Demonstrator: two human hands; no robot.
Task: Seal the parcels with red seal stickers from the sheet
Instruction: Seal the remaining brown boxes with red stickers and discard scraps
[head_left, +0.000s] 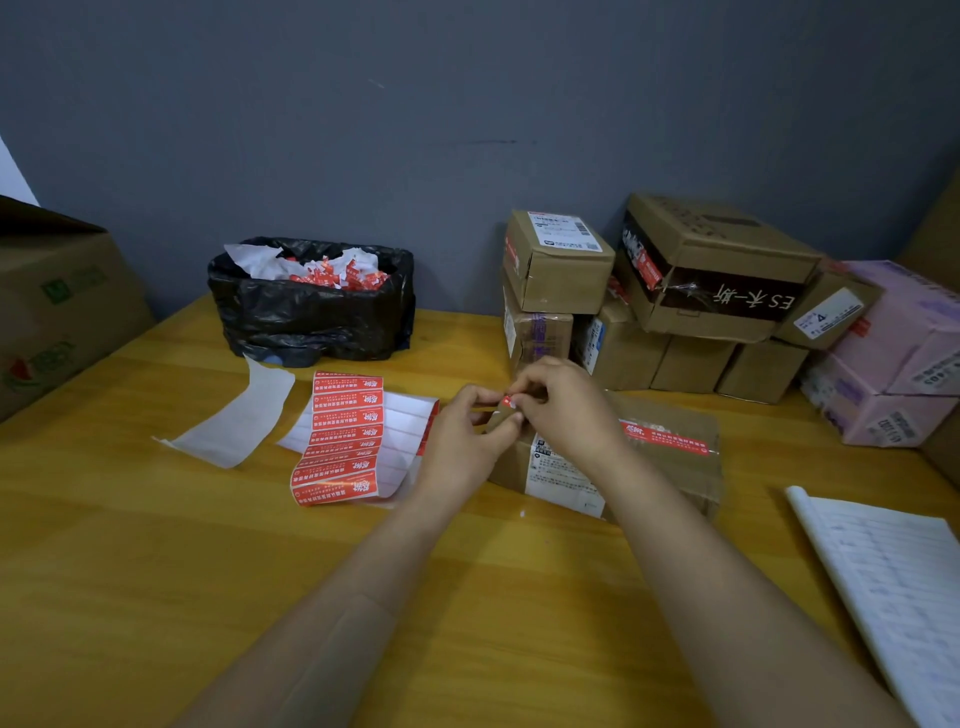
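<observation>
L hand (464, 427) & R hand (561, 402) pinching 1 red sticker (508, 401) over parcel (670, 447), sheet (345, 439) nearby

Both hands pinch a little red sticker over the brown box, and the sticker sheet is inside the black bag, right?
No. The head view shows the sheet of red seal stickers lying on the yellow wooden table, in front of the black plastic bag. The left hand and right hand do pinch the small red sticker over the brown cardboard parcel.

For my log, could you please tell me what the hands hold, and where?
The left hand and right hand pinch a red seal sticker at one end, over the parcel.
</observation>
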